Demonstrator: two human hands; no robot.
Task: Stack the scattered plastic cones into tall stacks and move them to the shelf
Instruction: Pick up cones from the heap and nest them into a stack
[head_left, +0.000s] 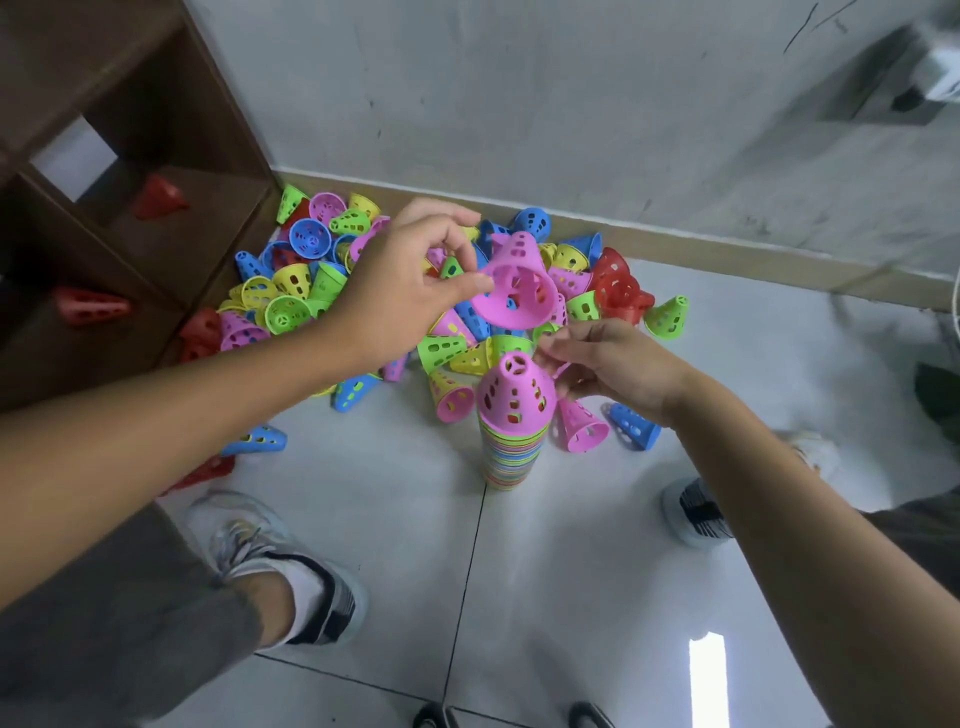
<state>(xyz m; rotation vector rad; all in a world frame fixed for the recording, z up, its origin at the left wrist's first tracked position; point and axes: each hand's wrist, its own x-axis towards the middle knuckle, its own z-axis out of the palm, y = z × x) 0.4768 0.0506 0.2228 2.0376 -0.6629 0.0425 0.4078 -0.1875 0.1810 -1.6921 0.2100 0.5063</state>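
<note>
Head: pink cone (519, 283) between hands.

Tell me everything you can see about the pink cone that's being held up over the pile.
The pink cone looks like glossy moulded plastic, pierced with rows of small rectangular holes and flared at its wide rim. It is in the air above the pile of cones, tilted, narrow tip pointing up and away, open mouth facing down toward the camera. The left hand pinches its rim at the left edge. The right hand is apart from it, beside the stack.
</note>
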